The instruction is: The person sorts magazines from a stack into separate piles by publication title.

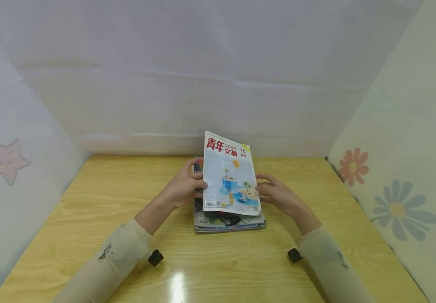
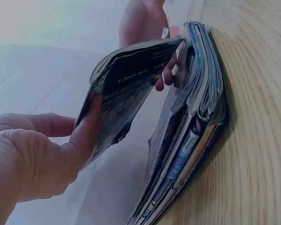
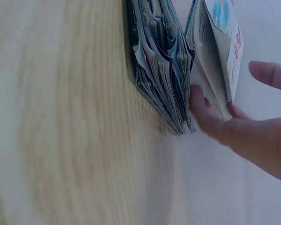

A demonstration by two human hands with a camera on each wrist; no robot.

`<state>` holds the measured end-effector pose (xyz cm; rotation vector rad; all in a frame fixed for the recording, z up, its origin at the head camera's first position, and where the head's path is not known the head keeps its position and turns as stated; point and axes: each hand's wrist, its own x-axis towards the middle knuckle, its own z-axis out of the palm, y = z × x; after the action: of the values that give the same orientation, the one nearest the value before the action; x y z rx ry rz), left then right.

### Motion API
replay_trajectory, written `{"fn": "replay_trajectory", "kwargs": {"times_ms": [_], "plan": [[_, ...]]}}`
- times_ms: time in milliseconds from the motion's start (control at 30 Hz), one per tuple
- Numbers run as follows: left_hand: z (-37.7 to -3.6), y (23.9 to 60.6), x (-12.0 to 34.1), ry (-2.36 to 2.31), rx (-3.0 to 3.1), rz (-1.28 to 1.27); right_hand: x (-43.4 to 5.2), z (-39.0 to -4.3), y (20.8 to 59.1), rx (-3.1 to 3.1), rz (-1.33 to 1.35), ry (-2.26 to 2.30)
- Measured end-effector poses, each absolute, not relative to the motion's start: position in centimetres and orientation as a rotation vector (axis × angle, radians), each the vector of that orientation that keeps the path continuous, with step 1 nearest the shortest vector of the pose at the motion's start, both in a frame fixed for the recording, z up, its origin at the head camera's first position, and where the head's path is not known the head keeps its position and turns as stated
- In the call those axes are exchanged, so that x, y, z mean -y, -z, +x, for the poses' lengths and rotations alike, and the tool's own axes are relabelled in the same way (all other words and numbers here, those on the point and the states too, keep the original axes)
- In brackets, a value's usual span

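We are gripping the top magazine (image 1: 230, 174) between left hand (image 1: 185, 185) and right hand (image 1: 276, 195), tilting it above the stack (image 1: 228, 222) under our hands.

The magazine (image 1: 230, 174) has a glossy paper cover. The table (image 1: 89, 210) is smooth, shiny light wood. The sleeve (image 1: 119, 256) is matt cloth.

Both sleeved forearms reach forward and angle inward. The left hand (image 1: 185, 185) has curled fingers and a pinching grip; the right hand (image 1: 278, 196) mirrors it, fingers bent.
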<state>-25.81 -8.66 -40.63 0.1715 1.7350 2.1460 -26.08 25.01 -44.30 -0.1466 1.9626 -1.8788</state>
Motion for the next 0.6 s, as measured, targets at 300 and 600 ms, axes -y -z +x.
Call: {"fn": "replay_trajectory", "kwargs": {"times_ms": [300, 600], "plan": [[-26.5, 40.6, 7.7, -2.208, -1.585, 0.173, -28.0, -25.4, 44.7, -1.693, -0.253, 2.117], [-26.8, 41.9, 5.4, -2.192, -1.539, 0.143, -30.0, -24.8, 45.1, -1.838, -0.189, 2.145]]}}
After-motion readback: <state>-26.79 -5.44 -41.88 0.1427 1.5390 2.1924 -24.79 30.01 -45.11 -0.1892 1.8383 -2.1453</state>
